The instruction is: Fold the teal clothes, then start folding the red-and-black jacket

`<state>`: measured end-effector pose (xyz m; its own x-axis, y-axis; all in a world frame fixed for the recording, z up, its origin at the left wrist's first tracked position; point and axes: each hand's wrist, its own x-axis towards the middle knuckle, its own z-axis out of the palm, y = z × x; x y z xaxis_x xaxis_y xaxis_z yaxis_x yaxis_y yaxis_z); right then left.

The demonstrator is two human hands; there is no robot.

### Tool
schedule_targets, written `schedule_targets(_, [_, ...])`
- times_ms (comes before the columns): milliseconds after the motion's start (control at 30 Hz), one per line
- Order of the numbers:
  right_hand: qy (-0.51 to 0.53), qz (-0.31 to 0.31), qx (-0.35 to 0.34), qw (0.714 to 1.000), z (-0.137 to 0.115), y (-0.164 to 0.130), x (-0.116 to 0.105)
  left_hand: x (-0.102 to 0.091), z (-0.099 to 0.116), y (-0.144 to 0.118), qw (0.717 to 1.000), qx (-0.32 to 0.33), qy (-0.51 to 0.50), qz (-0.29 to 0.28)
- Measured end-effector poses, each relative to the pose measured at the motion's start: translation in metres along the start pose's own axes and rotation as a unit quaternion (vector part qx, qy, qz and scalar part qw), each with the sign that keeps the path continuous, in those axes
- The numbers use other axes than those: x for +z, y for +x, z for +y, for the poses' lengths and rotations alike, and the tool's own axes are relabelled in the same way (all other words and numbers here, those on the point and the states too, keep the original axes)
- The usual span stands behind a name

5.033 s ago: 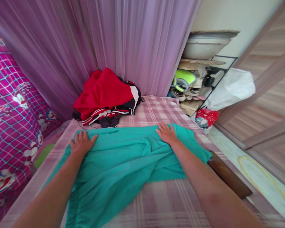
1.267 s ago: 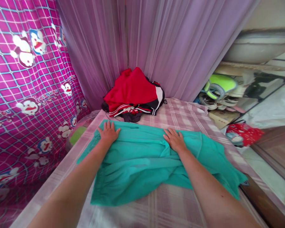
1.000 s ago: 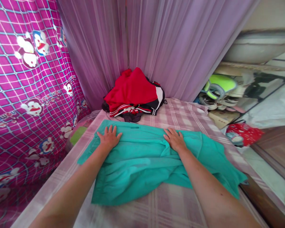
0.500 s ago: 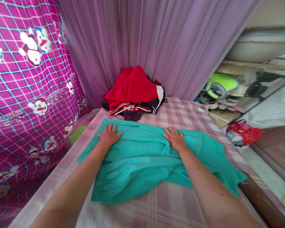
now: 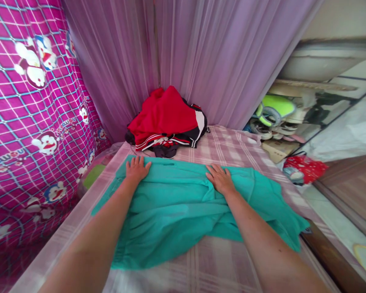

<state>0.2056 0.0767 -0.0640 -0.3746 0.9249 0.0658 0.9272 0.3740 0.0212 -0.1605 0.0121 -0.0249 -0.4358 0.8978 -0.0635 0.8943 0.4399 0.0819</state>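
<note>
A teal garment (image 5: pixel 171 207) lies spread across the checked cloth, wrinkled in its middle, with gathered cuffs or hems at its left end. I cannot make out exactly which kind of garment it is. My left hand (image 5: pixel 136 170) rests palm down near its upper left edge, fingers spread. Toward the middle right of the same edge, my right hand (image 5: pixel 221 180) presses flat beside a raised fold, fingers apart. Neither hand grips the fabric.
Behind the garment is a heap of red and black clothes (image 5: pixel 167 116) against a purple curtain (image 5: pixel 189 49). A pink patterned curtain (image 5: pixel 33 122) hangs at the left. At the right stand shelves with shoes (image 5: pixel 260 128) and a red bag (image 5: pixel 305 167). The checked cloth (image 5: pixel 219 260) covers the surface.
The whole view has shifted slightly. My left hand's fingers are a little closer together and sit nearer the garment's upper edge. The right hand stays flat in about the same place.
</note>
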Motion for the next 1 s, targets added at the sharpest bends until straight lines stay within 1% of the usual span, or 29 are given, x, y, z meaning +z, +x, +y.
schedule_targets(133, [0.007,-0.008,0.005,1.0,-0.001,-0.002,-0.004,0.002,-0.017,0.011,1.0,-0.026,-0.003,-0.008])
schedule_targets(200, [0.013,-0.019,0.005,1.0,-0.001,0.0,-0.007,0.004,-0.018,0.012,1.0,-0.027,-0.002,-0.004])
schedule_targets(333, [0.031,-0.061,0.014,0.998,0.001,0.009,-0.018,0.008,-0.017,0.011,1.0,-0.021,0.003,0.012])
schedule_targets(433, [0.034,-0.059,0.015,0.998,0.005,0.01,-0.025,0.008,-0.017,0.011,1.0,-0.014,0.002,0.025])
schedule_targets(500, [0.027,-0.064,-0.002,0.998,0.017,0.004,-0.025,0.008,-0.018,0.011,1.0,-0.013,-0.002,0.024])
schedule_targets(533, [0.02,-0.072,0.001,0.997,0.027,-0.001,-0.024,0.007,-0.018,0.012,1.0,-0.014,-0.004,0.023])
schedule_targets(600, [0.001,-0.077,0.042,0.996,0.051,-0.011,-0.021,0.006,-0.018,0.013,1.0,-0.014,-0.008,0.018])
schedule_targets(667, [-0.019,-0.066,0.095,0.993,0.076,-0.018,-0.02,0.005,-0.017,0.013,1.0,-0.011,-0.012,0.016])
schedule_targets(733, [-0.026,-0.065,0.12,0.99,0.094,-0.022,-0.021,0.004,-0.017,0.013,1.0,-0.009,-0.017,0.019])
schedule_targets(800, [-0.023,-0.064,0.128,0.989,0.101,-0.022,-0.023,0.005,-0.017,0.013,0.999,-0.012,-0.021,0.022])
schedule_targets(933, [-0.012,-0.016,0.135,0.991,0.093,-0.024,-0.023,0.006,-0.018,0.015,0.999,-0.008,-0.026,0.026])
schedule_targets(1000, [-0.004,-0.035,0.142,0.989,0.088,-0.026,-0.023,0.006,-0.019,0.016,0.999,-0.004,-0.029,0.027])
